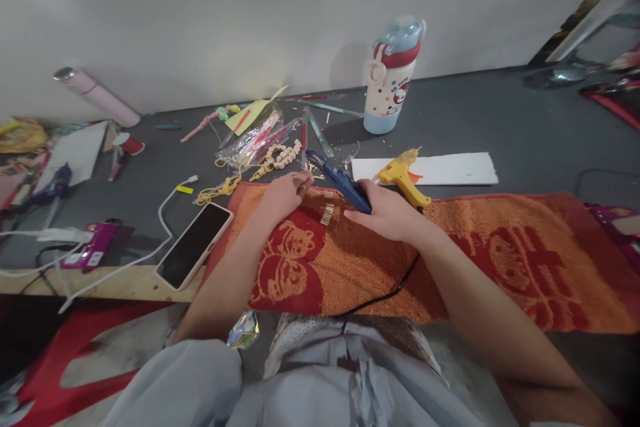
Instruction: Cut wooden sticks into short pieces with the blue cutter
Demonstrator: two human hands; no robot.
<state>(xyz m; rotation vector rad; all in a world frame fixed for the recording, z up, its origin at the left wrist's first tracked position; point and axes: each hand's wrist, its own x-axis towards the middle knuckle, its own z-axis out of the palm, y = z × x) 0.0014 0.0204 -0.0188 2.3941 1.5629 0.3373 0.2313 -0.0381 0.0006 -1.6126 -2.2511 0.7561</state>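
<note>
The dark blue tool point(345, 183), wrapped at its rear by the curled fingers of the right hand point(389, 212), is probably stiff and light – best held there – its nose near the left hand's point(287, 195) bunched fingertips, whose contents I cannot tell.

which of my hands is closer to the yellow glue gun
Right. Your right hand, gripping the blue tool, is close beside the yellow glue gun; your left hand is well off to its left.
</note>
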